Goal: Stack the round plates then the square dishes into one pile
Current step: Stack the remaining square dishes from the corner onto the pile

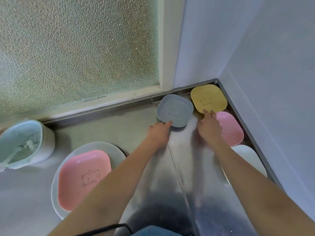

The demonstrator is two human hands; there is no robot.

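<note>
Reaching across a brushed stainless-steel counter (150, 167), a person's left hand (159, 133) pinches the near rim of a grey-blue square plastic dish (175, 110) with a bear outline, thumb on the lip, while the right hand (210, 128) lays its extended fingertips on the near edge of a mustard-yellow square dish (208, 98) tucked into the back corner. The grey-blue and yellow dishes sit just beside each other along the raised metal ledge under a frosted glass window (76, 48). A pink square dish (230, 128) lies partly under the right hand against the right wall, with a white dish (250, 159) nearer along that edge. At near left, another pink square dish (84, 178) rests inside a pale grey round plate (115, 150). A lidded white container (25, 143) stands at far left. Bare counter runs between the arms.
</note>
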